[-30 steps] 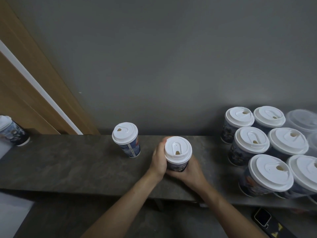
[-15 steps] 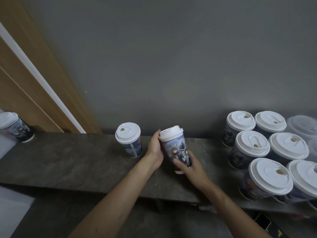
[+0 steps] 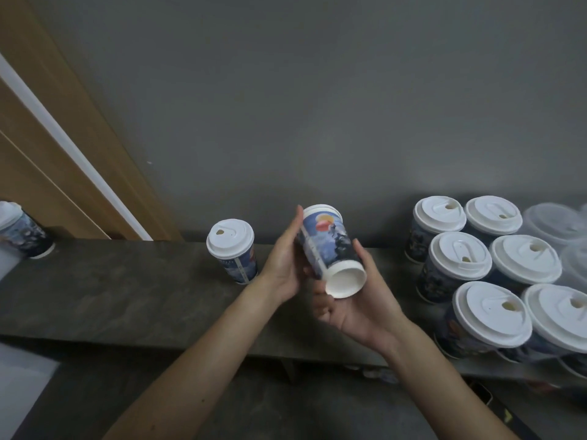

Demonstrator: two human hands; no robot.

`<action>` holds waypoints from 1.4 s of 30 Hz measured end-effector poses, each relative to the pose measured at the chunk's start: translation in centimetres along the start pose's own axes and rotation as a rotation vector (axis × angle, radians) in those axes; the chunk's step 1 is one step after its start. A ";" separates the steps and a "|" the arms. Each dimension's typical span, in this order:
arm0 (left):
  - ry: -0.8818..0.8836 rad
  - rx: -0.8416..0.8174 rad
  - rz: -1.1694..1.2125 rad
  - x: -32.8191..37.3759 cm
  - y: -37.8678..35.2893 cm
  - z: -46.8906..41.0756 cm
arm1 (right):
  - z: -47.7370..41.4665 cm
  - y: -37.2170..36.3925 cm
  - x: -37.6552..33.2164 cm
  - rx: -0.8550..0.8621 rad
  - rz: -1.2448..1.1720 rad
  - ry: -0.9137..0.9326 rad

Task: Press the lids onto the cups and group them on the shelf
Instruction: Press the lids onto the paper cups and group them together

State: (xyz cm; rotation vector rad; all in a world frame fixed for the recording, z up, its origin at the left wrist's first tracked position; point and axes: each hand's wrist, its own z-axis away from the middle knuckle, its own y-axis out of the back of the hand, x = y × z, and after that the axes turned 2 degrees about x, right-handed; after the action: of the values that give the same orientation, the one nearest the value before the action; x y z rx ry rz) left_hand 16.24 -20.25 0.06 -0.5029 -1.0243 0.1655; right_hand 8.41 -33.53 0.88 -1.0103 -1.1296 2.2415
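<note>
Plain grey wall (image 3: 317,106) across the back, a slanted wooden panel with a white strip (image 3: 63,144) on the left, and a long dark stone-look shelf (image 3: 111,287) running underneath.

Going from the left: right at the frame edge there's a blue printed paper cup with a white plastic lid (image 3: 23,231), sitting at the shelf's far-left end and partly cut off. Well apart from it, a second lidded blue cup (image 3: 233,252) stands upright on the shelf close to the wall, with the sip hole showing on top.

Just right of that is the left hand (image 3: 281,265). Its fingers are straight and pointing up, laid flat against the side of the held cup (image 3: 330,246), so it's pressing on it rather than wrapping round it. That cup is the same blue printed paper kind with a white lid on. It's up off the shelf and tipped way over, so the white base faces the camera and the lid end points toward the wall.

The right hand (image 3: 355,303) cradles it from below, thumb up the cup's right side and fingers curled under near the base.

On the right end of the shelf is the cluster of lidded cups (image 3: 459,257). I count at least six, packed touching each other in pairs, all upright. Behind and right of them are some clear plastic lids (image 3: 554,222), too blurry to count.
</note>
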 end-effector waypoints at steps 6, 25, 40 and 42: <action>-0.041 -0.021 -0.208 1.8 -0.1 0.4 | 1.2 -0.8 0.0 -0.026 0.112 0.023; -0.200 0.155 -0.283 3.3 0.5 0.5 | 1.3 -0.9 -1.4 0.072 0.400 -0.006; -0.050 -0.254 -0.028 2.5 0.1 1.7 | 2.3 0.4 0.5 -0.486 -0.219 -0.119; -0.090 -0.222 -0.069 2.5 -0.3 1.6 | 2.1 0.5 0.9 -0.493 -0.224 -0.112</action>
State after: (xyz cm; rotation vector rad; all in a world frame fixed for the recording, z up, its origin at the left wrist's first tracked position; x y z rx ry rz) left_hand 16.16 -19.11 2.86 -0.6652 -1.1533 0.0123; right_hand 6.24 -34.32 0.92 -0.8832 -1.8061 1.9011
